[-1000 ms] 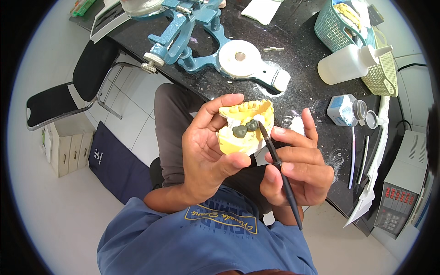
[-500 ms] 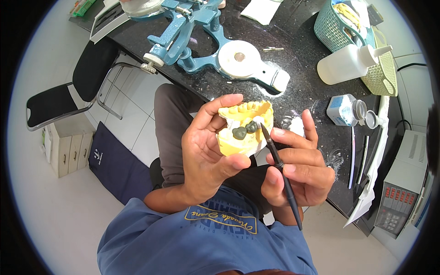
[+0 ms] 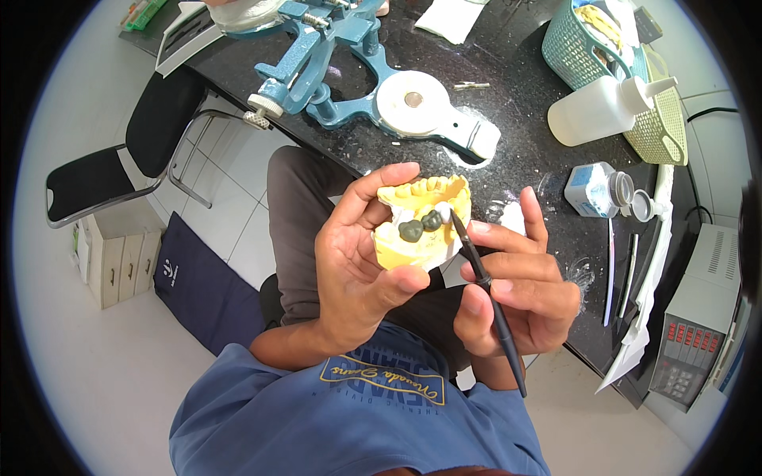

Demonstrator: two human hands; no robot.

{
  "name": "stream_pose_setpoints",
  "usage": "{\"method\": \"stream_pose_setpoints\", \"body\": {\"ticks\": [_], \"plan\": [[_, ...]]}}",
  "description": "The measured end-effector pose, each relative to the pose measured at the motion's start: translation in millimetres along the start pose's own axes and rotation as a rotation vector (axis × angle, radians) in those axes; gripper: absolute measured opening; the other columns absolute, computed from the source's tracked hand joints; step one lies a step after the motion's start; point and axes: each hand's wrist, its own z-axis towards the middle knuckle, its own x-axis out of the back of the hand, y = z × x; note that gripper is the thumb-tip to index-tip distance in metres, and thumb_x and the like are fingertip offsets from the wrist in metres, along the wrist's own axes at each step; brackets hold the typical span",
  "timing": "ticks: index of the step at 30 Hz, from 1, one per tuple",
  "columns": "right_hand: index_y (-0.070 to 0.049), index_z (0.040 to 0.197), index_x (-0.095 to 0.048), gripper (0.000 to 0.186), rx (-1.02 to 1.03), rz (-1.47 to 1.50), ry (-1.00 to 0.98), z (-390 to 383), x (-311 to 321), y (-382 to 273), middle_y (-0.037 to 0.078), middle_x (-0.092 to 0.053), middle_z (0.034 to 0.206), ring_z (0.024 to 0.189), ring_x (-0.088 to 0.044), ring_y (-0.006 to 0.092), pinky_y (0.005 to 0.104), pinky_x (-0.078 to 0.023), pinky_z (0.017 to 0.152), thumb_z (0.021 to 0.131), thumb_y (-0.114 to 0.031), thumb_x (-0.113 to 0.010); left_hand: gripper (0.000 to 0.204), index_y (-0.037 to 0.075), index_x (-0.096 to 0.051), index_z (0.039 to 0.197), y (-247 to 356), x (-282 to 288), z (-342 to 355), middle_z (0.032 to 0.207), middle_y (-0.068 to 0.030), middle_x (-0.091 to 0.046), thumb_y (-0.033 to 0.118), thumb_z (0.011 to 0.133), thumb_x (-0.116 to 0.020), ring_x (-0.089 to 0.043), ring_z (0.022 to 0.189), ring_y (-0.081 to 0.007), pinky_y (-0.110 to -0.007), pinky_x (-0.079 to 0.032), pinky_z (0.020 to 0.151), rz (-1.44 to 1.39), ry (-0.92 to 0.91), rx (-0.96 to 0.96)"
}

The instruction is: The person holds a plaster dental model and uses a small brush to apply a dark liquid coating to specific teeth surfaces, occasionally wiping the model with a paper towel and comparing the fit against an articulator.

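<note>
My left hand point(image 3: 357, 246) is closed round a yellow dental cast point(image 3: 405, 247), fingers behind it and thumb along its lower edge. Two dark green tooth shapes point(image 3: 421, 226) sit on the cast, beside a small white one. In my right hand point(image 3: 520, 289), a slim black pen-like tool point(image 3: 498, 317) is pinched between thumb and fingers. Its pointed tip is at the white tooth; whether it touches cannot be made out. The little finger of that hand sticks up, away from the tool.
On the black worktop point(image 3: 516, 95) lies a blue articulator point(image 3: 341, 107) with a round white plate. To the right stand a squeeze bottle point(image 3: 591, 113), baskets point(image 3: 565, 51), an open jar point(image 3: 591, 190) and a grey control box point(image 3: 697, 309). A black chair point(image 3: 163, 119) is at the left.
Hardly anything differs. The cast has shifted very slightly to the left in my left hand, and the tool tip stays at the same tooth.
</note>
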Motion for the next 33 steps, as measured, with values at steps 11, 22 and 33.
{"method": "stream_pose_setpoints", "body": {"ticks": [11, 22, 33], "plan": [[-0.010, 0.092, -0.053, 0.028, 0.007, 0.038, 0.025, -1.6, 1.1, 1.4, 0.010, -0.066, 0.078, 0.093, -0.070, 0.0324, 0.0565, -0.032, 0.107, 0.074, 0.000, -0.072, 0.108, -0.005, -0.025, 0.142, 0.1, 6.5, 4.1, 0.132, -0.0261, -0.049, 0.065, 0.072, -0.069, -0.060, 0.112, -0.0303, -0.041, -0.047, 0.099, -0.090, -0.084, 0.010], [-0.010, 0.097, -0.054, 0.032, 0.014, 0.039, 0.012, 1.7, -5.7, 2.1, 0.009, -0.068, 0.078, 0.095, -0.069, 0.0337, 0.0556, -0.031, 0.108, 0.074, -0.004, -0.075, 0.111, -0.003, -0.025, 0.143, -0.2, 3.5, 4.2, 0.132, -0.0243, -0.049, 0.064, 0.069, -0.074, -0.057, 0.116, -0.0316, -0.043, -0.044, 0.103, -0.108, -0.060, 0.032], [-0.011, 0.095, -0.056, 0.031, -0.006, 0.041, -0.015, 2.0, -4.4, 2.3, 0.007, -0.069, 0.078, 0.095, -0.069, 0.0327, 0.0565, -0.030, 0.108, 0.073, -0.005, -0.076, 0.110, -0.004, -0.025, 0.142, -2.0, 4.0, 4.5, 0.130, -0.0245, -0.050, 0.060, 0.069, -0.076, -0.057, 0.115, -0.0321, -0.043, -0.044, 0.103, -0.123, -0.055, 0.014]]}}
